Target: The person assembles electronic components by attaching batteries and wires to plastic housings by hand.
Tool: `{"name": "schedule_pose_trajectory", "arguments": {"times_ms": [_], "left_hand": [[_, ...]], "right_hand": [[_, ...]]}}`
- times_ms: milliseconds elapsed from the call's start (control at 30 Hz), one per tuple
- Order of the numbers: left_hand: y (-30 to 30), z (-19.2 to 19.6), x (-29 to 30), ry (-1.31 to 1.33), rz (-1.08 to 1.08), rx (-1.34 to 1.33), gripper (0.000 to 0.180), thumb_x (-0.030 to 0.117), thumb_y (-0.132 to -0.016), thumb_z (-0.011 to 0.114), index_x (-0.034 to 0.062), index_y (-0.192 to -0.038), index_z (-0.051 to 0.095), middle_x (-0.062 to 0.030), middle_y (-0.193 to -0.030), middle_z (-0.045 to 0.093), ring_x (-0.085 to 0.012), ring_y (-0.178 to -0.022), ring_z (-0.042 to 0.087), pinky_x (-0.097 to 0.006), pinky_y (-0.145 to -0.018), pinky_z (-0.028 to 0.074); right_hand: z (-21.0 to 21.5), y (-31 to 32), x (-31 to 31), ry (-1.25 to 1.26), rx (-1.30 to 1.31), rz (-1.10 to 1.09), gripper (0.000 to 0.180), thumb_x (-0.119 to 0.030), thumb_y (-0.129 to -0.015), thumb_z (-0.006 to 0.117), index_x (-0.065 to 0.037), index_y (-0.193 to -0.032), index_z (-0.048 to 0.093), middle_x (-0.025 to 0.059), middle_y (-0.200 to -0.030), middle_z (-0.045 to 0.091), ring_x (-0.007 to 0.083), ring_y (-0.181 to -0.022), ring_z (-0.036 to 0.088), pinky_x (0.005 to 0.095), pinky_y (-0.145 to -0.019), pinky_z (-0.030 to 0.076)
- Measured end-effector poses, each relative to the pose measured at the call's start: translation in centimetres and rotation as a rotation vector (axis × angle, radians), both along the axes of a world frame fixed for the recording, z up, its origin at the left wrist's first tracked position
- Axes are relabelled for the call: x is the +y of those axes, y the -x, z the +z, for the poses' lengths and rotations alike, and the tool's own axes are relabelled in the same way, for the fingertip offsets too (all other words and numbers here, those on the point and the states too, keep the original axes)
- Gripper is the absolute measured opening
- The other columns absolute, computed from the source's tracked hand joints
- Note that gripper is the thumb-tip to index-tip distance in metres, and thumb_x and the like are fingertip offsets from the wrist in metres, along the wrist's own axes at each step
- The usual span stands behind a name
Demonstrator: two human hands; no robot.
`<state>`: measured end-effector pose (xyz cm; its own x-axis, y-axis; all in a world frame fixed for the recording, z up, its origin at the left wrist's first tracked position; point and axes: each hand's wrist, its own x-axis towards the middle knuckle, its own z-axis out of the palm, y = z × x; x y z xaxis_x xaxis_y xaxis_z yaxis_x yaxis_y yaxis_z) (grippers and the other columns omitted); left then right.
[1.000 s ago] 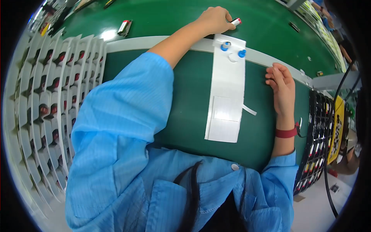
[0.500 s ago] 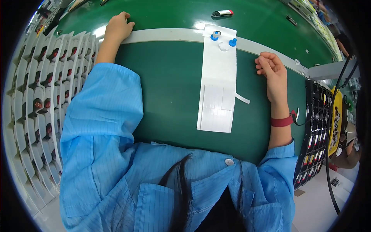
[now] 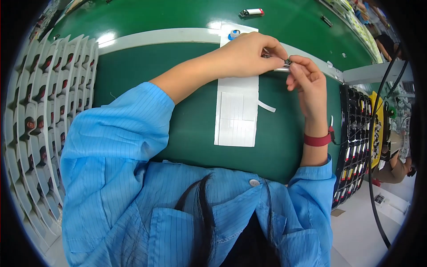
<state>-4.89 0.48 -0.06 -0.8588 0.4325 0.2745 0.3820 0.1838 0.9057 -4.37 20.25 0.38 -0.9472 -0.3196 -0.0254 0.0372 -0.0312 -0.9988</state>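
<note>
My left hand [image 3: 249, 54] reaches across the white sheet, with its fingers closed on a small silvery device with dark parts [image 3: 282, 69]. My right hand [image 3: 310, 86], with a red wrist strap [image 3: 318, 139], meets it from the right and pinches the other end of the device. Fingers cover much of it, so its exact kind is unclear. Under my left forearm and hand lies the long white sheet [image 3: 237, 86], carrying a block of white strips [image 3: 238, 113]. A blue and white cap-like piece [image 3: 233, 34] sits at its far end.
Stacked pale trays [image 3: 42, 115] with reddish parts stand at the left. A black rack [image 3: 353, 147] of small cylinders is at the right, beside a yellow bin [image 3: 377, 129]. Beyond the white rail [image 3: 164, 38] lies a white and red cylinder [image 3: 252, 12]. A black cable [image 3: 372, 155] hangs at right.
My left hand has come from the far left rail across to my right hand. Both now grip the small device. The view has shifted slightly.
</note>
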Motion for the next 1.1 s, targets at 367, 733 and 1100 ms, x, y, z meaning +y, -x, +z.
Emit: {"name": "schedule_pose_trajectory", "arguments": {"times_ms": [367, 733, 1100], "left_hand": [[0.8, -0.7, 0.1, 0.245, 0.118, 0.397, 0.025, 0.008, -0.078, 0.054, 0.0009, -0.101, 0.06, -0.0143, -0.083, 0.063, -0.0186, -0.069, 0.062, -0.028, -0.061, 0.048], [2.1, -2.7, 0.3, -0.379, 0.045, -0.452, 0.027, 0.003, -0.067, 0.066, -0.0033, -0.093, 0.064, -0.0105, -0.079, 0.064, -0.01, -0.06, 0.058, -0.019, -0.054, 0.046], [2.0, -4.0, 1.0, -0.51, -0.175, -0.586, 0.03, 0.01, -0.081, 0.057, -0.0089, -0.105, 0.054, -0.0173, -0.094, 0.061, -0.0159, -0.079, 0.062, -0.022, -0.072, 0.051]], "right_hand": [[-0.1, 0.2, -0.6, 0.039, 0.171, -0.052, 0.03, 0.0, -0.077, 0.061, 0.005, -0.106, 0.051, 0.0107, -0.09, 0.061, 0.0113, -0.072, 0.057, 0.0214, -0.062, 0.047], [0.0, -5.7, -5.4, -0.74, 0.648, 0.08, 0.018, -0.004, -0.073, 0.062, -0.001, -0.09, 0.058, 0.0088, -0.078, 0.061, 0.0178, -0.063, 0.059, 0.0268, -0.061, 0.048], [1.3, -3.6, -6.6, -0.709, 0.293, 0.34, 0.025, 0.006, -0.065, 0.063, 0.001, -0.085, 0.048, 0.0089, -0.07, 0.054, 0.02, -0.062, 0.054, 0.0293, -0.06, 0.046]]}}
